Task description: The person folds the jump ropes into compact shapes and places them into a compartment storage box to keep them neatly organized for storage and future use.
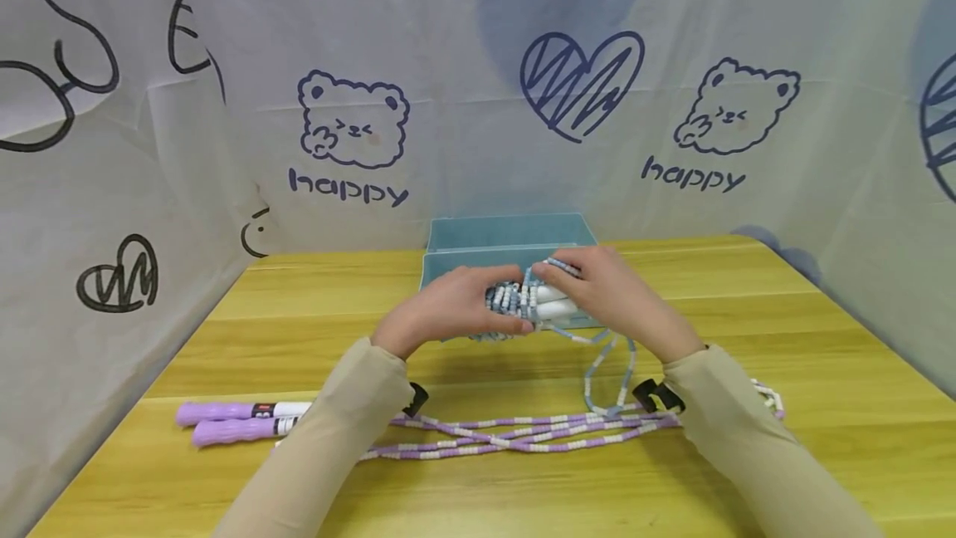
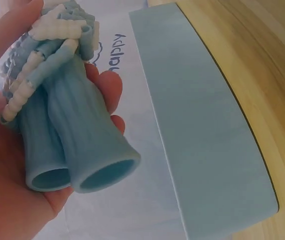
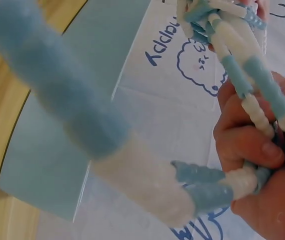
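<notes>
A blue-and-white beaded jump rope (image 1: 504, 299) is held up in front of a light blue box. My left hand (image 1: 448, 305) grips its two handles side by side, with beaded cord wound round them. In the left wrist view the flared blue handle ends (image 2: 90, 135) stick out past the palm. My right hand (image 1: 616, 293) holds beaded cord in its curled fingers at the white ends of the handles. From there a loose loop of cord (image 1: 588, 384) hangs down to the table. The right wrist view shows the cord (image 3: 267, 85) running from the bundle into the right fingers (image 3: 250, 145).
The light blue box (image 1: 511, 231) stands at the back of the wooden table (image 1: 336, 297). Across the front lies a purple-and-white beaded jump rope (image 1: 545, 434), its purple handles (image 1: 231, 430) at left, partly behind my forearms. A printed white cloth (image 1: 463, 148) hangs behind.
</notes>
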A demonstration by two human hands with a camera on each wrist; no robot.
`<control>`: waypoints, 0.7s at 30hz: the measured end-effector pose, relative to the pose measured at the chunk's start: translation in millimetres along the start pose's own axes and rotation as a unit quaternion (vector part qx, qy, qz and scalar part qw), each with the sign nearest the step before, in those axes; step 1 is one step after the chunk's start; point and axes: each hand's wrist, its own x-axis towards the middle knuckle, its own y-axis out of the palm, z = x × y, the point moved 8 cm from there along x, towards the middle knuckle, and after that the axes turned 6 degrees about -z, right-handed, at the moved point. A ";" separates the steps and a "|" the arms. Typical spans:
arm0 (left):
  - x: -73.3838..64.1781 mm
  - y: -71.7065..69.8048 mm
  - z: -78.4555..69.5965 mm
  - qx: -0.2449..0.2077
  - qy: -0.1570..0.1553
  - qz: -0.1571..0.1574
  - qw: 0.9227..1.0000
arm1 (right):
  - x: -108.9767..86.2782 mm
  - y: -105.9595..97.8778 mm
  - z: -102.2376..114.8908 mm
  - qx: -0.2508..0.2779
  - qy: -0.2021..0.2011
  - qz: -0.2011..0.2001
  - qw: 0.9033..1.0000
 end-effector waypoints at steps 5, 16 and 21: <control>-0.3 1.0 0.7 0.002 -0.005 0.000 1.000 | 0.4 -0.1 -2.7 -0.011 0.021 -0.018 1.000; -0.7 4.4 1.3 -0.010 0.006 0.031 0.999 | 0.6 -3.3 -7.6 0.040 0.031 -0.012 0.999; -1.5 3.6 -5.2 0.064 0.036 0.034 0.997 | 1.8 1.4 -15.9 0.110 0.043 0.051 0.992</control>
